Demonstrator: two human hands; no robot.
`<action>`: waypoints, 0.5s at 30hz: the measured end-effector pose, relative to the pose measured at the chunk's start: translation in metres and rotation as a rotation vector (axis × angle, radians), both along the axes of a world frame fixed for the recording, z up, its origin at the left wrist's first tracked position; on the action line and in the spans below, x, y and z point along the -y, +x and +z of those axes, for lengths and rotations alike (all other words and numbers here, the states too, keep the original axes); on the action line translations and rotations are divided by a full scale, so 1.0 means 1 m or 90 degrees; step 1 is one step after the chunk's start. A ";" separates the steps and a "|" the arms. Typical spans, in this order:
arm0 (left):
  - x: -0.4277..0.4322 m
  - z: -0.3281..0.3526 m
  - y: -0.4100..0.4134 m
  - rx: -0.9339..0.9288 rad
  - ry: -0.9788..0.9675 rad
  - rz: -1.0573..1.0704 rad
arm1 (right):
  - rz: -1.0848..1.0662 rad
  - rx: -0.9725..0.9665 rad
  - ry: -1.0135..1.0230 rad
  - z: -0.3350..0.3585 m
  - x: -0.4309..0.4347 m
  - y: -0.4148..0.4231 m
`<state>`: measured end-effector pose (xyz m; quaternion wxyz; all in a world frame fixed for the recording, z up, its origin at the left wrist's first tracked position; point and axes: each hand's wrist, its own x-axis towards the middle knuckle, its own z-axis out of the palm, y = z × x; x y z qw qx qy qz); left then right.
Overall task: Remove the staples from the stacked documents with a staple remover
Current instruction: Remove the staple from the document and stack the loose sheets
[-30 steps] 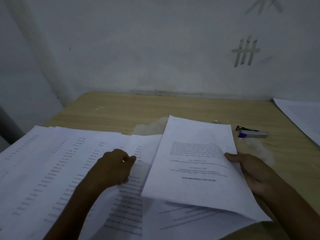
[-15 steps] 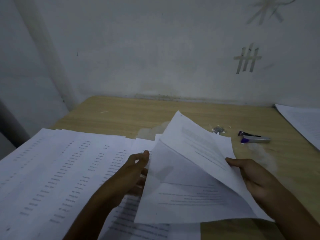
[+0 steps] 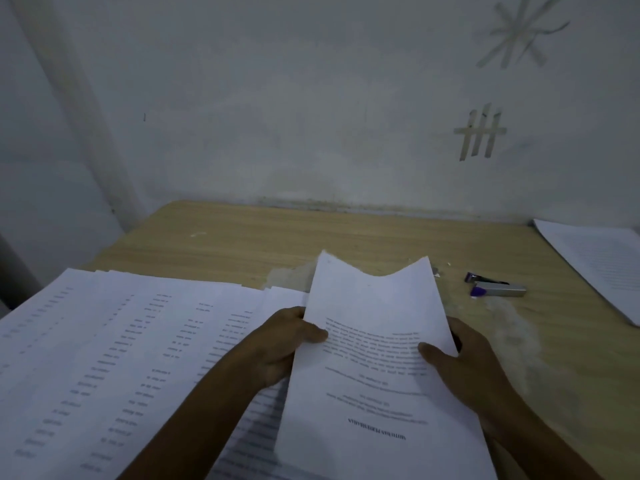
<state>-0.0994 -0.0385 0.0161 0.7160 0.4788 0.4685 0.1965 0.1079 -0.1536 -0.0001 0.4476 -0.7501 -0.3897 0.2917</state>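
A stapled document (image 3: pixel 374 358) with upside-down printed text is lifted off the wooden table (image 3: pixel 277 244), its far edge curling. My left hand (image 3: pixel 287 344) grips its left edge with the thumb on top. My right hand (image 3: pixel 464 358) grips its right edge, thumb pressing the page. A silver and purple staple remover (image 3: pixel 497 287) lies on the table beyond my right hand, untouched. Spread sheets with printed columns (image 3: pixel 121 358) cover the table's left side.
Another paper stack (image 3: pixel 602 265) lies at the table's right edge. Small bits of staple debris (image 3: pixel 437 271) lie near the document's far corner. A grey wall with tape marks (image 3: pixel 479 133) rises behind the table.
The flipped-up pages have come back together into one document. My left hand moved right from the spread sheets and took hold of its left edge. Both hands now hold it raised.
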 end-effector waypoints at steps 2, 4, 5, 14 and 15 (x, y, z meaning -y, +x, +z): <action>-0.003 0.000 0.002 0.016 0.018 0.003 | 0.011 0.018 0.080 0.002 0.001 0.000; -0.008 0.001 0.003 0.052 0.061 0.010 | -0.010 -0.046 0.141 0.009 0.004 0.002; -0.012 0.004 0.005 0.074 0.091 0.013 | -0.025 -0.115 0.159 0.013 0.004 0.005; -0.030 0.061 0.033 0.209 0.305 0.017 | 0.036 -0.319 0.311 0.063 -0.010 0.038; -0.030 0.067 0.035 0.225 0.323 0.021 | 0.011 -0.240 0.342 0.069 -0.012 0.039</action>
